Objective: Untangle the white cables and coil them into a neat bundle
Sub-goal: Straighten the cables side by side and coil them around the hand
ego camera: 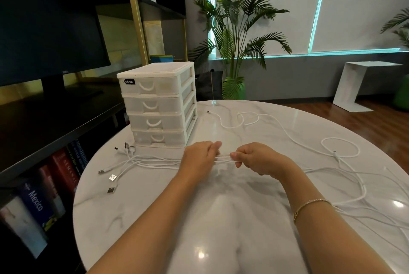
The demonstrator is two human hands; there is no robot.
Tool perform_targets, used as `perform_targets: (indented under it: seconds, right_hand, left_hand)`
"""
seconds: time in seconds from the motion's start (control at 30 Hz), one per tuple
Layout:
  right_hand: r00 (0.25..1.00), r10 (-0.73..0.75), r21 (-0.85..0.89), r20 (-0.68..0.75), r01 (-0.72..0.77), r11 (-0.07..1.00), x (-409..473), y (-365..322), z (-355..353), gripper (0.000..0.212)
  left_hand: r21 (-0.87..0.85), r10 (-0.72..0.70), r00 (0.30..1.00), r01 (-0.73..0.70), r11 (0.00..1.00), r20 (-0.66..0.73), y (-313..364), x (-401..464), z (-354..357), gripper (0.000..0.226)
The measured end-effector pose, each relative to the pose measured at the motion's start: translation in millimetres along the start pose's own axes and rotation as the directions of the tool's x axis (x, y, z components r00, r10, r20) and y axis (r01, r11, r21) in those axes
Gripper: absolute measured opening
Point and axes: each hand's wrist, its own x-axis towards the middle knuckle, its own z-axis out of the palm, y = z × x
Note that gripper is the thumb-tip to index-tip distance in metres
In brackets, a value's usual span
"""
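Cables: several white cables (pixel 223 158) gathered side by side into one strand, lying on the tabletop in front of the drawer unit; the strand runs left to right between both hands.
Cable plug ends: fanned out on the tabletop left of the drawer unit's front corner; three USB plugs (pixel 112 177) lie nearest the tabletop edge, smaller plugs (pixel 126 148) just beside the drawer unit's base.
Cable slack: loose loops (pixel 340 147) spread over the tabletop to the right of the drawer unit; one thin end (pixel 208 112) lies just beside the unit's right side; more strands trail toward the right edge of the view.
Left hand: left hand (pixel 202 156) in front of the drawer unit, grip closed, fingers pinching the gathered strand.
Right hand: right hand (pixel 257 157) just beside the left hand, grip closed, fingers curled round the same strand; a thin bracelet (pixel 309 205) sits on the forearm.
Drawer unit: white plastic drawer unit (pixel 158 105), four drawers, all pushed in, black label at the top left front, standing on the tabletop.
Tabletop: round, white marble pattern (pixel 155 218), glossy.
Left of drawer unit: dark shelf with a monitor (pixel 44 30); books (pixel 35 200) on the shelf below.
Behind drawer unit: palm plant (pixel 239 30) in a green pot.
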Motion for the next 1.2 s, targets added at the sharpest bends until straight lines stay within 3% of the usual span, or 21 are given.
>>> perform_targets:
  seconds: [0.13,0.27,0.47,0.67,0.77,0.93,1.07,1.2]
  right_hand:
    - [1.000,-0.016,-0.040,0.005,0.016,0.999,0,1,4,0.037]
    - [0.999,-0.047,-0.090,0.012,0.048,0.995,0,2,4,0.034]
    - [0.998,-0.051,-0.034,0.046,0.052,0.998,1,1,1,0.030]
    - [0.999,-0.021,0.098,0.042,0.016,0.995,0,10,-7,0.030]
    - [0.999,-0.007,0.080,0.031,0.005,0.997,-1,15,-11,0.028]
    - [1.000,0.004,0.061,0.031,-0.005,0.998,-2,27,-10,0.008]
    - [1.000,0.020,0.150,0.011,-0.021,0.988,-4,31,-9,0.014]
    - [0.999,0.031,0.093,0.014,-0.032,0.995,-2,35,-10,0.014]
  left_hand:
    - [-0.019,-0.041,0.992,0.044,0.999,0.122,32,-5,23,0.056]
    - [0.055,-0.033,0.992,0.027,0.998,0.123,32,-4,31,0.061]
    - [0.075,0.010,0.987,-0.022,0.997,0.163,25,2,27,0.065]
    - [0.036,-0.024,0.989,0.019,0.999,0.148,22,7,26,0.072]
    - [0.098,-0.049,0.989,0.035,0.995,0.139,18,7,27,0.063]
    - [0.110,-0.051,0.991,0.037,0.993,0.123,15,9,33,0.055]
    - [0.060,-0.042,0.994,0.036,0.998,0.103,8,12,35,0.053]
    - [0.090,-0.030,0.993,0.020,0.996,0.114,8,12,36,0.051]
